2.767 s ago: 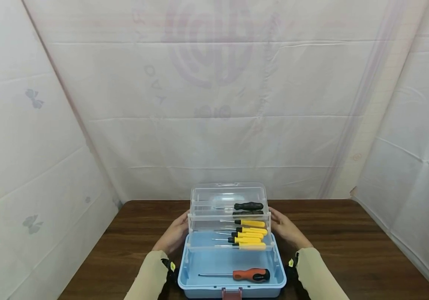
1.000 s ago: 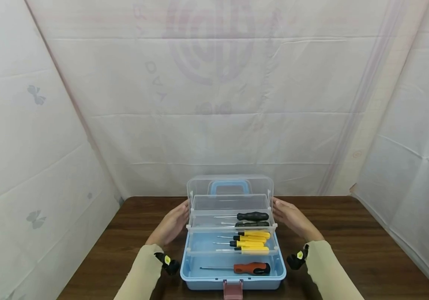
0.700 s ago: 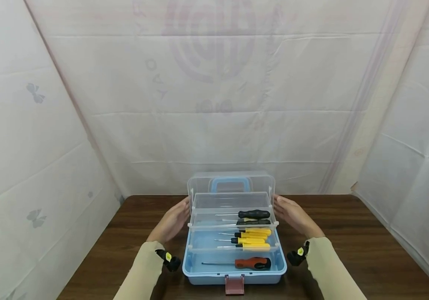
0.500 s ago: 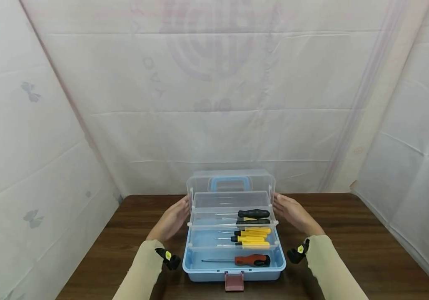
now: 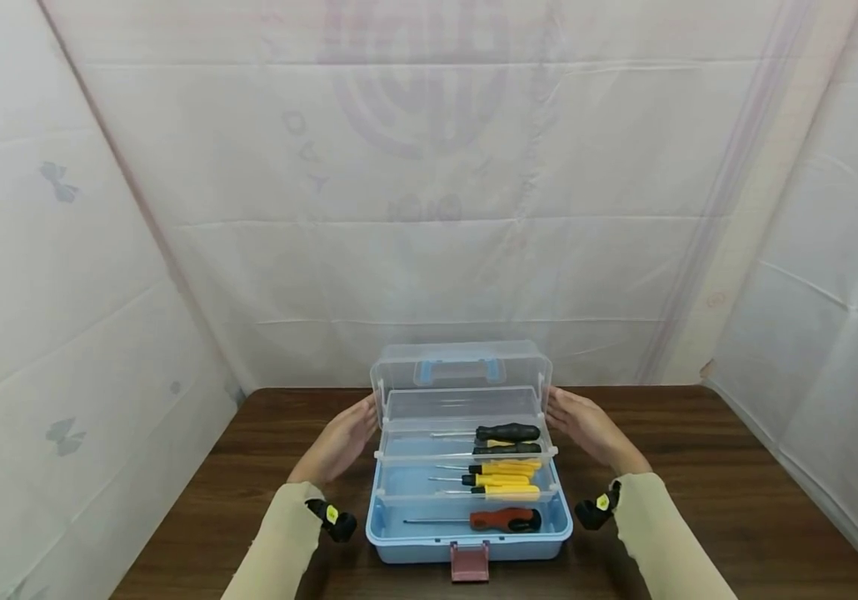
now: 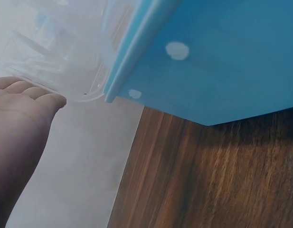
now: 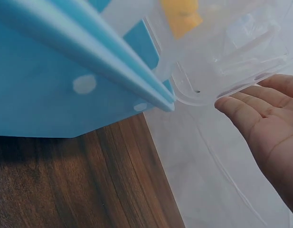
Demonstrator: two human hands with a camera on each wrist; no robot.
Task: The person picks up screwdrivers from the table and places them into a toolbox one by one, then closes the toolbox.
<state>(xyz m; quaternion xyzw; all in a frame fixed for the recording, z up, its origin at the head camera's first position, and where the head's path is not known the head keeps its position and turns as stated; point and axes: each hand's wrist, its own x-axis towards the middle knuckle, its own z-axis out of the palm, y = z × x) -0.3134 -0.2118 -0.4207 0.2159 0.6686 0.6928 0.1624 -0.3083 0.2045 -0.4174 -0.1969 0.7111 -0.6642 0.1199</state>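
Observation:
A blue toolbox [image 5: 466, 552] stands on the table, its clear lid [image 5: 466, 379] raised at the back. My left hand [image 5: 339, 442] lies along the lid's left side with fingers straight; in the left wrist view its fingertips touch the clear plastic edge. On the opposite side my right hand [image 5: 594, 429] mirrors it, fingertips against the lid's edge in the right wrist view. Clear trays carry black-handled screwdrivers [image 5: 507, 432] and several yellow-handled screwdrivers [image 5: 504, 480]. An orange-and-black screwdriver [image 5: 506, 521] lies in the box's bottom. The far sides of both hands are hidden.
A dusky pink latch [image 5: 470, 563] hangs down at the box's front. The dark wooden table [image 5: 699, 483] extends to both sides. White sheeting [image 5: 429, 208] encloses the back, left and right.
The lid has come into view behind the trays, with both hands moving outward and back along its sides. Lately the blue handle's arch has dropped from sight, leaving only its two ends showing.

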